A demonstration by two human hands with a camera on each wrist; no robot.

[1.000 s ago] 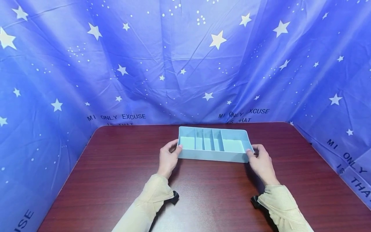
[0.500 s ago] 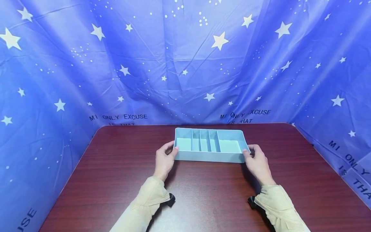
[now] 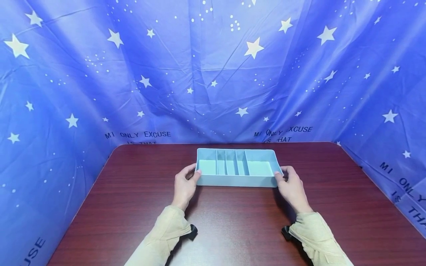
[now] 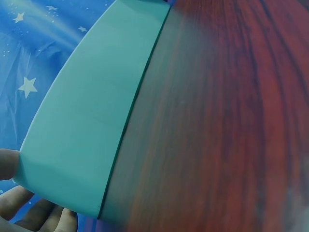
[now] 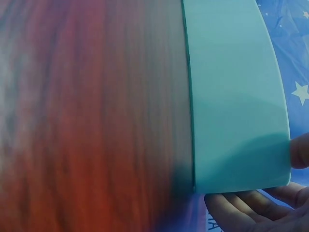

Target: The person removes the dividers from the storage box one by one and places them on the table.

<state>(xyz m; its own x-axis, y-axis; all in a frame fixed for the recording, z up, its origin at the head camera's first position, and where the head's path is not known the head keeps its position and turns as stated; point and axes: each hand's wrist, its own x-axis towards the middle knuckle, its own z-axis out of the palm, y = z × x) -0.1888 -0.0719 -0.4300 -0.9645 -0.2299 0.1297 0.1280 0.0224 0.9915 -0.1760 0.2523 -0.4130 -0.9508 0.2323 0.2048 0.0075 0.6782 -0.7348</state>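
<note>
A pale blue-green divided organizer tray (image 3: 237, 180) lies upright on the table, its long side toward me. Thin upright dividers split its inside into several compartments, with nothing in them. My left hand (image 3: 185, 186) grips the tray's left end, thumb at the near corner and fingers along the end wall. At the other end my right hand (image 3: 293, 187) holds the tray the same way, thumb on the near right corner. Both wrist views show the tray's smooth near wall (image 4: 91, 111), with the right thumb (image 5: 300, 151) at its rim and the other fingers against the end.
The dark red wood-grain table (image 3: 233, 225) extends around the tray, with its far edge close behind it. A blue curtain (image 3: 213, 66) with white stars and printed lettering hangs at the back and both sides. Black straps (image 3: 192, 232) show at the sleeve cuffs.
Both hands have moved the tray a little to the left along the table, and it now sits squarer to the far edge. The grip at each end is unchanged.
</note>
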